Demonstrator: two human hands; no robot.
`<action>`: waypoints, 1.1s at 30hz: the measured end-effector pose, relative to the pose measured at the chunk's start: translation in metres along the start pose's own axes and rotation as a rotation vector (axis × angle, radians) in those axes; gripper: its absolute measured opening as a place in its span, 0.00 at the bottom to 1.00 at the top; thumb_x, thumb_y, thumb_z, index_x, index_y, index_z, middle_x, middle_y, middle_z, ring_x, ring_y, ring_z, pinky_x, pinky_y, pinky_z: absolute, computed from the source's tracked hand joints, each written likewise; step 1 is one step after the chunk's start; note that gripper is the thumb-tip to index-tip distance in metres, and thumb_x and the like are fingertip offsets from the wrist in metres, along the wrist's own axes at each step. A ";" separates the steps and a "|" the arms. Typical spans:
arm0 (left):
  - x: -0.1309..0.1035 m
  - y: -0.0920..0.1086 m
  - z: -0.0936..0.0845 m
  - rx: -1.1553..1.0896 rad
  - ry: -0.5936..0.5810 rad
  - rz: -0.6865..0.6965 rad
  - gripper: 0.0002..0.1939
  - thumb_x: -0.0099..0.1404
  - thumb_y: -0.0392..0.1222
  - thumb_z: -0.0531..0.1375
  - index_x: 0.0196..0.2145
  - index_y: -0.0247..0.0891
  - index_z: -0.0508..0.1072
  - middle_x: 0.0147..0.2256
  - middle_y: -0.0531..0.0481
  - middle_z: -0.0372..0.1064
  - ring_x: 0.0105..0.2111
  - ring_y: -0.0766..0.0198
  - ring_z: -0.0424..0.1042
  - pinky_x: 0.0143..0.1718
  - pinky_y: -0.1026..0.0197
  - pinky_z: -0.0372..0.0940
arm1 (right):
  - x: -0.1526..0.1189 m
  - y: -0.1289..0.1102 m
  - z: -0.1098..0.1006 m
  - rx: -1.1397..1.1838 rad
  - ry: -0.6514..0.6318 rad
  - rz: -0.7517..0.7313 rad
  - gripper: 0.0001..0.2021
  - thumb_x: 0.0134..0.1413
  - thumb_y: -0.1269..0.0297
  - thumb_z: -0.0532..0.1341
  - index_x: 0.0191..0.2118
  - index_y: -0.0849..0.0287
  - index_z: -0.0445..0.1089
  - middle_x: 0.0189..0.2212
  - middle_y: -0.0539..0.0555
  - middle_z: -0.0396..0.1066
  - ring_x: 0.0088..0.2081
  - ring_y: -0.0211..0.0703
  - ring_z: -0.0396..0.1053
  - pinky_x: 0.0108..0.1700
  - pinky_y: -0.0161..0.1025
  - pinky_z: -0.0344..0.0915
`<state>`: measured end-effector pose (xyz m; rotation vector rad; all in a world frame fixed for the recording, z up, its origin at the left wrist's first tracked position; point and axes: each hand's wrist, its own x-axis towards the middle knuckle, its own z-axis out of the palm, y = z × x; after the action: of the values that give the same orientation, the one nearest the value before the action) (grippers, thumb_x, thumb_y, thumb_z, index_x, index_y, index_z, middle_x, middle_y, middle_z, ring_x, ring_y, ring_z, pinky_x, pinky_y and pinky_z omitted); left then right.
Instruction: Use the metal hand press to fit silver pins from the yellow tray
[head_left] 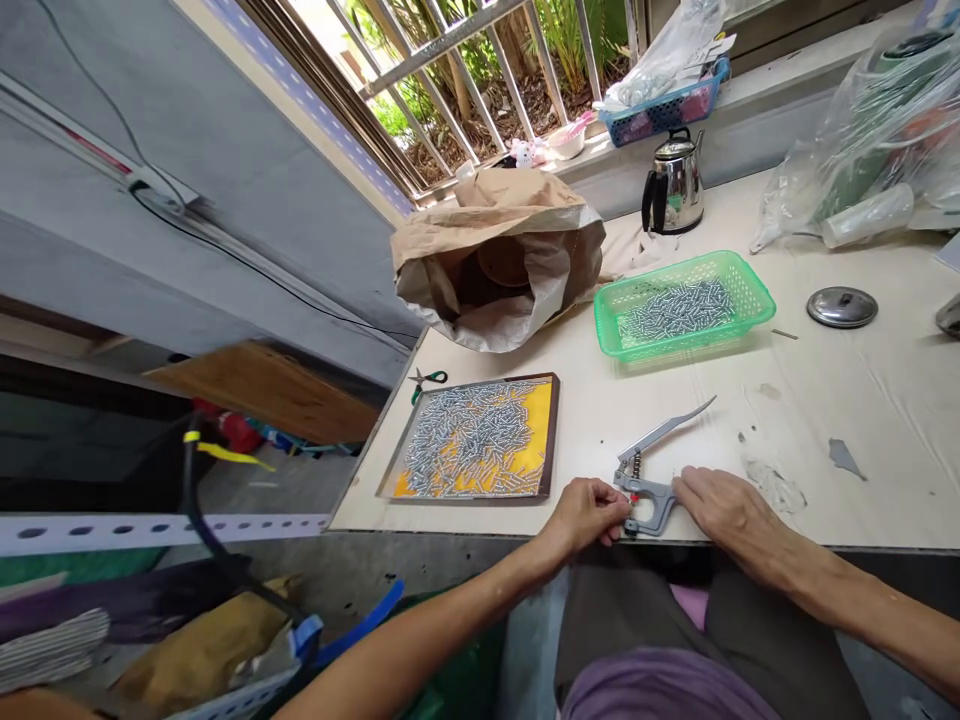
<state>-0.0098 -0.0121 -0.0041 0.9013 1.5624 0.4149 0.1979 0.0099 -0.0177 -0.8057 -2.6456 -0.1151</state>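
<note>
The metal pliers (pixel 660 508) lie between the hands at the table (pixel 577 400) edge, handle slanting away rightward, left hand (pixel 589 514) pinched at their left end, right hand (pixel 726 515) curled against the other, its grip unclear.

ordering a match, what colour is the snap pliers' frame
The snap pliers' frame is grey, best in head view.

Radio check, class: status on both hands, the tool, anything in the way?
Left hand at mouth of grey metal C-framed lever tool. Right hand touching its frame. Lever raised. Green plastic basket beyond, not in the way.
</note>
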 end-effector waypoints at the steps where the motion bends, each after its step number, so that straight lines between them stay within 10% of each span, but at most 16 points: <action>1: 0.000 0.001 0.000 0.003 -0.016 -0.031 0.13 0.49 0.46 0.66 0.22 0.32 0.70 0.12 0.57 0.62 0.14 0.72 0.61 0.17 0.70 0.59 | -0.001 0.001 0.001 0.029 -0.027 0.011 0.15 0.46 0.87 0.49 0.29 0.60 0.64 0.26 0.52 0.65 0.25 0.40 0.61 0.28 0.38 0.56; 19: 0.003 0.001 -0.001 -0.009 -0.096 -0.257 0.16 0.49 0.47 0.68 0.24 0.31 0.71 0.12 0.55 0.65 0.12 0.71 0.64 0.16 0.70 0.61 | 0.003 0.012 0.004 0.136 -0.225 0.083 0.05 0.52 0.74 0.58 0.33 0.57 0.64 0.34 0.54 0.68 0.35 0.45 0.65 0.34 0.39 0.58; 25: 0.002 0.000 0.000 -0.009 -0.084 -0.252 0.17 0.48 0.49 0.68 0.24 0.31 0.71 0.12 0.56 0.63 0.12 0.70 0.64 0.15 0.70 0.62 | 0.013 0.051 0.003 0.128 -0.311 0.151 0.43 0.39 0.46 0.67 0.59 0.62 0.56 0.59 0.69 0.56 0.61 0.66 0.50 0.55 0.61 0.51; 33: 0.004 -0.003 0.001 0.016 -0.075 -0.234 0.17 0.49 0.50 0.68 0.24 0.31 0.71 0.11 0.57 0.61 0.12 0.70 0.63 0.15 0.69 0.62 | 0.021 0.049 -0.006 0.148 -0.386 0.177 0.41 0.37 0.51 0.70 0.57 0.65 0.59 0.47 0.66 0.69 0.49 0.61 0.64 0.52 0.63 0.53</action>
<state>-0.0096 -0.0111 -0.0088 0.7275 1.5823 0.2002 0.2112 0.0605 -0.0060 -1.0980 -2.8712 0.3092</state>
